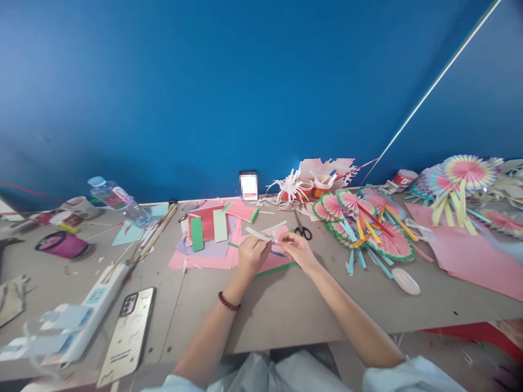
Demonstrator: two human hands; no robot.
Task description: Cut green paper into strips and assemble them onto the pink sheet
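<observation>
My left hand (252, 256) is closed, its fingers pinched on a narrow white strip (256, 233) that sticks out to the upper left. Close beside it, my right hand (298, 250) has its thumb and fingertips pressed together at a small whitish bit (275, 236), too small to make out. Pink paper (267, 265) with a green edge strip (278, 269) lies beneath both hands. Black-handled scissors (303, 233) rest just behind my right hand. To the left are a dark green card (196, 234), a light green card (220, 225) and a folded pink piece (242, 212).
Pleated paper fans (392, 242) with ribbons and a white oval object (406, 281) lie right. Shredded white paper (290, 185) and a cup of pens (321, 186) stand at the blue wall. Leftward are a bottle (118, 198), a power strip (92, 310) and a phone (129, 332).
</observation>
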